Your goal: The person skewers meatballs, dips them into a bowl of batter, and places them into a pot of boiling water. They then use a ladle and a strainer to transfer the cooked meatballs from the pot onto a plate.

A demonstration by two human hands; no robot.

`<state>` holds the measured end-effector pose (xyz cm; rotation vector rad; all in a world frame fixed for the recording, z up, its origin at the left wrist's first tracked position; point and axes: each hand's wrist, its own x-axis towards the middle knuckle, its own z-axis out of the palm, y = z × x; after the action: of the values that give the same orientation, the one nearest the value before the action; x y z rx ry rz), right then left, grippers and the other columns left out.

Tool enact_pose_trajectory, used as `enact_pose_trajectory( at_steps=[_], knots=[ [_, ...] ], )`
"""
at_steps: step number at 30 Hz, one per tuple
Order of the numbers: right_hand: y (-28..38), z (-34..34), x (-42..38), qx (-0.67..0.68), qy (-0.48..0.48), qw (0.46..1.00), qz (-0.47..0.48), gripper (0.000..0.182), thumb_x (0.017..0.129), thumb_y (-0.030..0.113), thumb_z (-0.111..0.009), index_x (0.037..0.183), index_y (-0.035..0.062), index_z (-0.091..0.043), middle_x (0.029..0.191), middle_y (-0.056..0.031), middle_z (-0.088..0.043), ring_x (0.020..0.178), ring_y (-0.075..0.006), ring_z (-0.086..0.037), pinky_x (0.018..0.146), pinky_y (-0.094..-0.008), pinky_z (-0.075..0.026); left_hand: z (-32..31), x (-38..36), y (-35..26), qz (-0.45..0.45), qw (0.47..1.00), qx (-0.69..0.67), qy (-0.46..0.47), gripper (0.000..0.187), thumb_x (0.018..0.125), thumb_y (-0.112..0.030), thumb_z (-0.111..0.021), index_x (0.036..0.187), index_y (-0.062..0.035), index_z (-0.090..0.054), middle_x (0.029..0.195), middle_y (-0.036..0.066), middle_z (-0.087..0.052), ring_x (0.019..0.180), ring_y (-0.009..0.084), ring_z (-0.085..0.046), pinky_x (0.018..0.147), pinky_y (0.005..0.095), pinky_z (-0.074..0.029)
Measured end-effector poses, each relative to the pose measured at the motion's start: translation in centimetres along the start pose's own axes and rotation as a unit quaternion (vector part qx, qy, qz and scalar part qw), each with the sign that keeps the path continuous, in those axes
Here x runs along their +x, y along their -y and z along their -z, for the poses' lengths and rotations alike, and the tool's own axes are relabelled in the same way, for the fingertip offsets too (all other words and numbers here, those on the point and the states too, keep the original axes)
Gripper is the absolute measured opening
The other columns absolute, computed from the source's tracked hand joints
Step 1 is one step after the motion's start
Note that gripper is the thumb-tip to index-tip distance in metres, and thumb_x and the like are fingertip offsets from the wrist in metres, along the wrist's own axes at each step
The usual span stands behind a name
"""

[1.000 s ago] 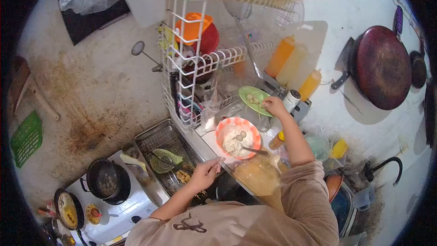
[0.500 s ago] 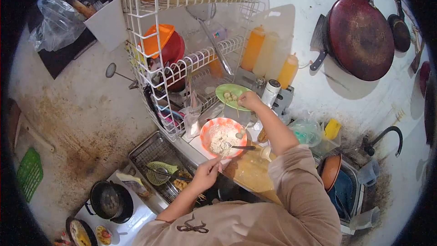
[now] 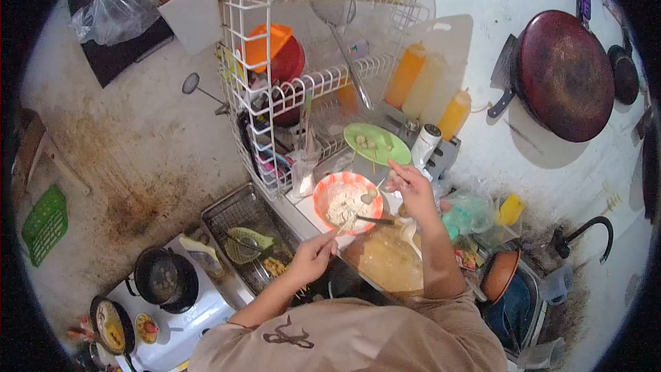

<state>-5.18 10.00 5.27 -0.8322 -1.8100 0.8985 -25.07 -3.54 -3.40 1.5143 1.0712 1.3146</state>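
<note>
My left hand [image 3: 315, 259] is closed on the lower end of a thin wooden skewer that slants up over a bowl. Small pale balls [image 3: 369, 196] are threaded near the skewer's upper end. Close to its tip, my right hand [image 3: 415, 193] pinches what looks like another small pale ball, partly hidden by the fingers. The orange-and-white bowl [image 3: 321, 191] below holds a whitish, lumpy mixture, and a black-handled utensil [image 3: 377, 220] rests in it. Just beyond, a green plate [image 3: 394, 156] carries several more pale balls.
A white wire rack [image 3: 275, 103] stands behind the bowl, with sauce bottles [image 3: 454, 116] to its right. At left are a wire frying basket [image 3: 231, 212], a black pot [image 3: 165, 279] and a frying pan [image 3: 110, 327]. A wooden board [image 3: 385, 262] lies nearest me; the sink [image 3: 530, 296] is right.
My right hand has drawn back from the green plate toward the skewer tip, apparently with a ball. My left hand keeps hold of the skewer. The whole view has shifted slightly.
</note>
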Motion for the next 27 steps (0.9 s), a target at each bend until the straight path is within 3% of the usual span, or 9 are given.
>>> enact_pose_trajectory(
  at_steps=[2, 6, 9, 16, 27],
  knots=[
    [0.5, -0.5, -2.5, 0.053, -0.012, 0.998, 0.027, 0.039, 0.076, -0.011, -0.040, 0.112, 0.0025, -0.047, 0.093, -0.0061, -0.046, 0.075, -0.0115, -0.052, 0.068, -0.0230, -0.044, -0.5, -0.1, 0.0, -0.014, 1.000, 0.019, 0.009, 0.033, 0.079, 0.004, -0.035, 0.110, 0.0014, -0.047, 0.069, 0.000, -0.044, 0.062, 0.0065, -0.040, 0.059, 0.0177, -0.035],
    [1.5, -0.2, -4.3, 0.103, -0.127, 0.985, 0.048, 0.037, 0.076, -0.011, -0.042, 0.110, 0.0010, -0.048, 0.094, -0.0081, -0.046, 0.075, -0.0125, -0.053, 0.070, -0.0230, -0.044, -1.4, -0.1, -1.1, -0.037, 0.998, 0.039, 0.042, 0.035, 0.079, 0.005, -0.035, 0.111, 0.0013, -0.046, 0.069, 0.000, -0.043, 0.063, 0.0066, -0.040, 0.059, 0.0178, -0.035],
    [1.9, 1.0, -4.7, 0.082, -0.147, 0.984, 0.052, 0.034, 0.076, -0.011, -0.041, 0.107, -0.0004, -0.049, 0.095, -0.0089, -0.047, 0.074, -0.0124, -0.054, 0.069, -0.0226, -0.045, -2.2, -0.4, -1.1, -0.034, 0.998, 0.028, 0.049, 0.036, 0.079, 0.005, -0.035, 0.113, 0.0009, -0.045, 0.070, 0.000, -0.043, 0.062, 0.0053, -0.038, 0.056, 0.0164, -0.033],
    [2.4, 2.0, -5.7, 0.067, -0.147, 0.984, 0.070, 0.030, 0.076, -0.011, -0.041, 0.102, -0.0003, -0.053, 0.089, -0.0076, -0.048, 0.072, -0.0114, -0.054, 0.067, -0.0214, -0.045, -3.2, -0.6, -2.4, -0.045, 0.996, 0.050, 0.065, 0.035, 0.079, 0.005, -0.036, 0.112, 0.0007, -0.046, 0.070, 0.000, -0.044, 0.061, 0.0053, -0.039, 0.056, 0.0161, -0.033],
    [3.0, 3.5, -8.2, -0.028, -0.126, 0.987, 0.092, 0.044, 0.067, -0.018, -0.037, 0.100, 0.0034, -0.055, 0.091, -0.0102, -0.050, 0.071, -0.0138, -0.056, 0.066, -0.0226, -0.045, -4.6, -1.4, -3.1, -0.118, 0.982, 0.135, 0.063, 0.035, 0.075, 0.008, -0.038, 0.109, 0.0021, -0.047, 0.067, 0.005, -0.049, 0.063, 0.0108, -0.047, 0.062, 0.0216, -0.039]
  ],
)
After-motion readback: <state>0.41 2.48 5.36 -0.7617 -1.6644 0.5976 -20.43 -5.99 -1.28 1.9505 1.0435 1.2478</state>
